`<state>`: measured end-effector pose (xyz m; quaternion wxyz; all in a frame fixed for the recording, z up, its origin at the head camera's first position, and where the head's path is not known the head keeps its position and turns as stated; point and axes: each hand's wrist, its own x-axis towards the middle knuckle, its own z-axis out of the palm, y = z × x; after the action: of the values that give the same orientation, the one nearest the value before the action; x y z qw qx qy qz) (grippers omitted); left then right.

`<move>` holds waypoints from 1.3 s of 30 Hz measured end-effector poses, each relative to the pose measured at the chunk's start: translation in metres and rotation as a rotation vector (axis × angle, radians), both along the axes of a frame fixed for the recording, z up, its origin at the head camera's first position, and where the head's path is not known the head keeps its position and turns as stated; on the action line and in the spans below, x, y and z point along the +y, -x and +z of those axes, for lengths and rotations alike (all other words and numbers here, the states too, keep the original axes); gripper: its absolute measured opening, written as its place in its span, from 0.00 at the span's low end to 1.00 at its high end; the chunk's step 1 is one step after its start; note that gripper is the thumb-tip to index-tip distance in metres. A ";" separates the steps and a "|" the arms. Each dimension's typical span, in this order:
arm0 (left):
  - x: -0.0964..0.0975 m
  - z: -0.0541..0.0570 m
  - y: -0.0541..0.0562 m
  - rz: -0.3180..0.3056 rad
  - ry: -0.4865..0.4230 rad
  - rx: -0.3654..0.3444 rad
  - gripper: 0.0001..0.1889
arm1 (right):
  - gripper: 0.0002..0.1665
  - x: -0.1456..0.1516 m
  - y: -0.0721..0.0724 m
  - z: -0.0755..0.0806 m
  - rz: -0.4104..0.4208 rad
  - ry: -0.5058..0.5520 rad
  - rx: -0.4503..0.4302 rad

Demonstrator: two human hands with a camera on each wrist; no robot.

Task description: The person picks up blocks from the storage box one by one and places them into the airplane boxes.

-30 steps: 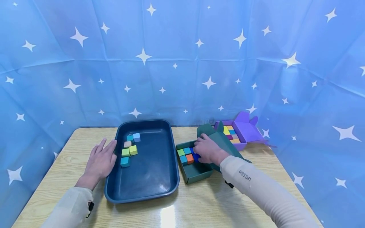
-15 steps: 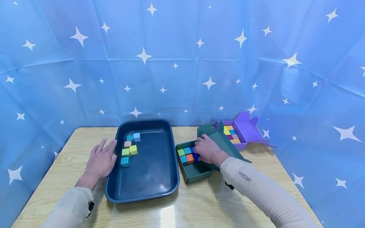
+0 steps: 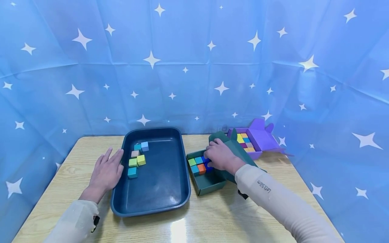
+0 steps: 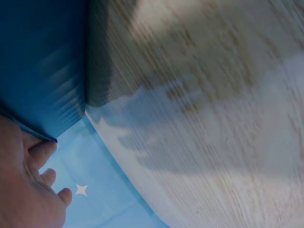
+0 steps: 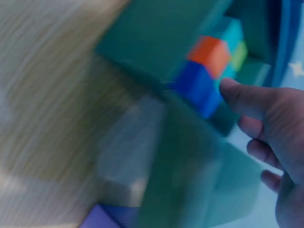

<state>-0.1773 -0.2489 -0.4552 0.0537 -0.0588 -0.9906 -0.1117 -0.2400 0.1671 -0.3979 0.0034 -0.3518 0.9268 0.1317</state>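
Note:
My left hand (image 3: 104,172) rests against the left rim of a dark blue tray (image 3: 164,189), its fingers stretched forward. Inside the tray, on the left, lie several small cubes: teal, light blue, pale pink and yellow-green. Over the open green box (image 3: 209,189) is my right hand (image 3: 222,156), holding nothing visible. Its fingers are relaxed, with the thumb close over the dark blue cubes (image 5: 197,88). Those cubes sit beside an orange cube (image 3: 201,168), teal cubes (image 3: 195,169) and a green cube (image 3: 192,162). The right hand partly hides the far right corner of the box.
The green box's lid (image 3: 238,150) lies folded out to the right. Behind it stands an open purple box (image 3: 256,156) holding several coloured cubes. A wooden table (image 3: 152,231) carries everything, with a blue star-patterned cloth (image 3: 188,40) hanging behind.
My right hand has lifted slightly off the blue cubes in the green box, its fingers shifting a little. The left hand stays on the tray rim.

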 end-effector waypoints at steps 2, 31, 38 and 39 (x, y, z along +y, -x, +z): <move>0.000 0.000 0.000 -0.001 -0.003 0.000 0.31 | 0.18 -0.006 0.000 0.010 -0.011 0.057 -0.016; -0.007 0.006 0.003 -0.024 -0.015 -0.043 0.30 | 0.22 -0.214 -0.008 -0.013 0.071 0.167 -0.130; -0.010 0.006 0.003 -0.044 -0.006 -0.030 0.28 | 0.19 -0.238 -0.008 -0.021 0.045 0.211 -0.155; -0.010 0.005 0.003 -0.043 -0.005 -0.025 0.28 | 0.19 -0.240 -0.008 -0.021 0.041 0.214 -0.158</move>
<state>-0.1799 -0.2589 -0.4504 0.0390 -0.0786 -0.9894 -0.1161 -0.2317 -0.0728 -0.4194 0.0361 -0.3783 0.9250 0.0040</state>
